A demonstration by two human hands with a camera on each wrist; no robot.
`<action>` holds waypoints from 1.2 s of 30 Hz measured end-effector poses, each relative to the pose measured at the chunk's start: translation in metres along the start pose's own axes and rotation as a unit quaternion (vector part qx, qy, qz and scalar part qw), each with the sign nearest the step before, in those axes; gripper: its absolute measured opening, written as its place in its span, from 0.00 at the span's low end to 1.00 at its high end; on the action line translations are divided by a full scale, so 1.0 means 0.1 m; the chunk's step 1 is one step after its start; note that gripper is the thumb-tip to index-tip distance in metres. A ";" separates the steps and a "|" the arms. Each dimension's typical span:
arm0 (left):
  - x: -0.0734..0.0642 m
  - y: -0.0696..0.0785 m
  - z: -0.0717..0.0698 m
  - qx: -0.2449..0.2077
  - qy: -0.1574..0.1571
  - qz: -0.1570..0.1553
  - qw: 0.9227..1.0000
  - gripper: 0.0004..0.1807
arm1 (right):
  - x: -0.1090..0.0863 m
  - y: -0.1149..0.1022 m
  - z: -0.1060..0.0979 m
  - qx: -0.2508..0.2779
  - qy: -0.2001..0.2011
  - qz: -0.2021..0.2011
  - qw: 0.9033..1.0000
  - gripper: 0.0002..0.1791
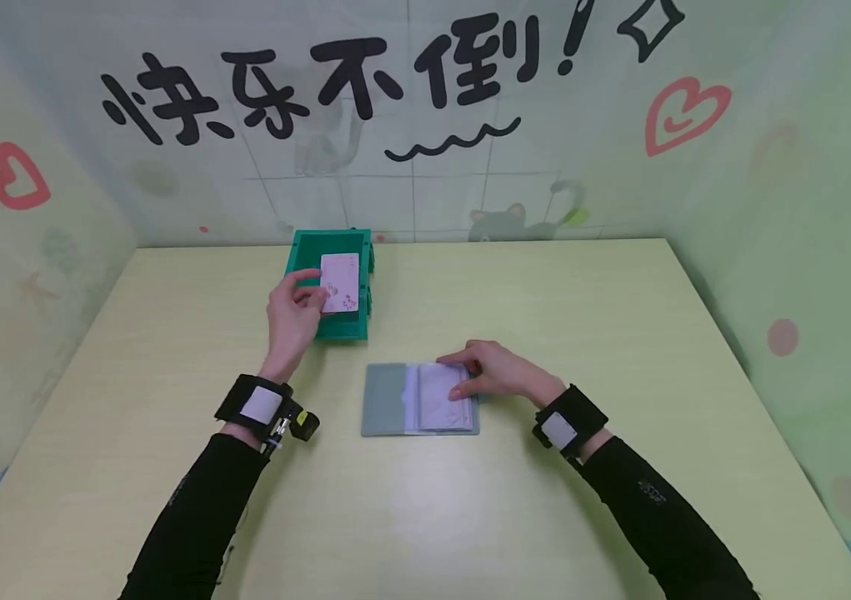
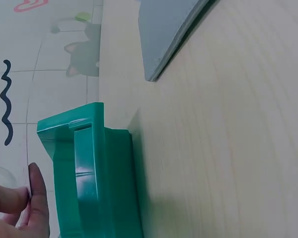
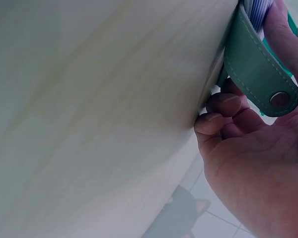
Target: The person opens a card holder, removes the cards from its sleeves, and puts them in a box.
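My left hand [image 1: 296,312] pinches a pale pink card [image 1: 340,282] by its left edge, between thumb and fingers, over the green plastic bin [image 1: 353,327]. In the left wrist view the card is nearly edge-on, beside the bin's rim [image 2: 97,119]. A grey-green card holder [image 1: 383,400] lies open on the table, its clear sleeves [image 1: 436,408] stacked on the right side. My right hand [image 1: 496,369] holds that side, thumb on the sleeves and index finger at their top edge. The right wrist view shows the holder's snap strap [image 3: 258,74] beside curled fingers.
The bin stands near the back edge of the pale wood table [image 1: 545,517], left of the holder. Behind rises a printed backdrop [image 1: 425,200] with dark lettering, and patterned side panels [image 1: 793,250] flank the table.
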State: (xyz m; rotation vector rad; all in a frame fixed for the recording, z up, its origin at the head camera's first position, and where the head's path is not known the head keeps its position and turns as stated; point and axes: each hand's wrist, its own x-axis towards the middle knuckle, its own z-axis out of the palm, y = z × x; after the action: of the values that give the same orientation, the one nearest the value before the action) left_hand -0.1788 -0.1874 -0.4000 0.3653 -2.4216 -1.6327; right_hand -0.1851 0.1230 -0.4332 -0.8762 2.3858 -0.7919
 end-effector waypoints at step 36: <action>-0.03 0.00 0.54 0.338 -0.130 0.117 0.925 0.09 | -0.01 -0.02 0.00 -0.002 -0.005 0.015 1.000 0.33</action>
State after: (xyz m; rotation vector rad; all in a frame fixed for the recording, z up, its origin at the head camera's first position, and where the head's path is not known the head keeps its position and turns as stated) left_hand -0.1920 -0.1396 -0.4203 -0.0614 -3.0348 -0.7447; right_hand -0.1842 0.1225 -0.4320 -0.8416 2.3867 -0.7704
